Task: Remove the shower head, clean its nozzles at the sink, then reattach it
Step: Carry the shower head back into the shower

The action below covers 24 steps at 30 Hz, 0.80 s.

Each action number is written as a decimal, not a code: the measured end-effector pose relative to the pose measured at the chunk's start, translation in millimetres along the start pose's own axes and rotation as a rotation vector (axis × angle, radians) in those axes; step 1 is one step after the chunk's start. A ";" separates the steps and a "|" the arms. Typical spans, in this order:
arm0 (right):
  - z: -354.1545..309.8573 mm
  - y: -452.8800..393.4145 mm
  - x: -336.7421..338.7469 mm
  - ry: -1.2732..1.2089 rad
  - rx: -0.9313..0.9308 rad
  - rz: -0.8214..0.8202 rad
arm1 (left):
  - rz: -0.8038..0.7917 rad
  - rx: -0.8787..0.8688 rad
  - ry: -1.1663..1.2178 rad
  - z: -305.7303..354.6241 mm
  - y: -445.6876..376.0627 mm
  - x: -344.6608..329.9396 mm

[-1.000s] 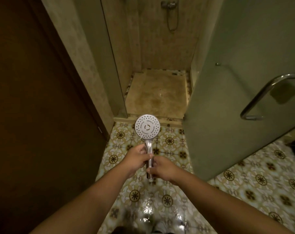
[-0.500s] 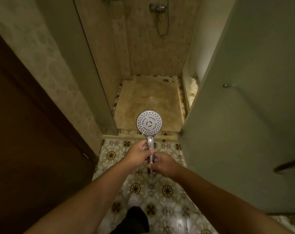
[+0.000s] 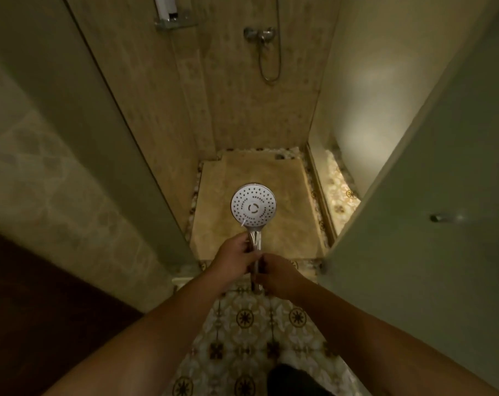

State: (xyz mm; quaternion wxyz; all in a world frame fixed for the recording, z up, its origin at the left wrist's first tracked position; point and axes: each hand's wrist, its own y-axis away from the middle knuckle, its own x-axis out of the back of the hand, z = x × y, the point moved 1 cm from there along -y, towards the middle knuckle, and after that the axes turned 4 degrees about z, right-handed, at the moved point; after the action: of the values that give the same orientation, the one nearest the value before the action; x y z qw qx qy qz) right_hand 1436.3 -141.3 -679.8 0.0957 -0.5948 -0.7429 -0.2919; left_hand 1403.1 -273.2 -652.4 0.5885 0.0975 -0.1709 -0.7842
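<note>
The detached shower head [image 3: 253, 206] has a round white nozzle face turned up toward me and a chrome handle. My left hand [image 3: 233, 260] grips the upper handle and my right hand [image 3: 277, 278] grips the lower handle; its bottom end pokes out below my fingers. I hold it upright over the shower stall threshold. On the stall's back wall the chrome mixer valve [image 3: 259, 33] hangs a looped hose [image 3: 268, 67].
The frosted glass shower door [image 3: 431, 224] stands open on the right with a knob fitting [image 3: 439, 218]. A glass panel and wall close in on the left. A wall shelf [image 3: 175, 22] sits up high. Patterned floor tiles [image 3: 251, 332] lie underfoot; the beige shower tray [image 3: 288, 201] is ahead.
The view has moved closer to the stall and tilted up, showing more of the back wall, valve and shelf. Both hands keep their grip on the shower head.
</note>
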 end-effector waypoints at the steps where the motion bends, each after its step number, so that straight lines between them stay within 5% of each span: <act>1: 0.3 -15.2 5.2 0.012 0.005 0.005 | 0.009 0.011 -0.007 6.0 -14.6 2.4; 24: -26.9 -340.3 214.6 0.022 0.107 -0.012 | 0.108 -0.089 -0.082 173.1 -351.3 -4.1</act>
State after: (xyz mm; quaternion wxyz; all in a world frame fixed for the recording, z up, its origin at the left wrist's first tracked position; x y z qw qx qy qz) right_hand 1052.2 -19.9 -661.7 0.1338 -0.5810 -0.7600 -0.2588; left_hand 1030.4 -155.3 -627.4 0.6263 0.0296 -0.1650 -0.7613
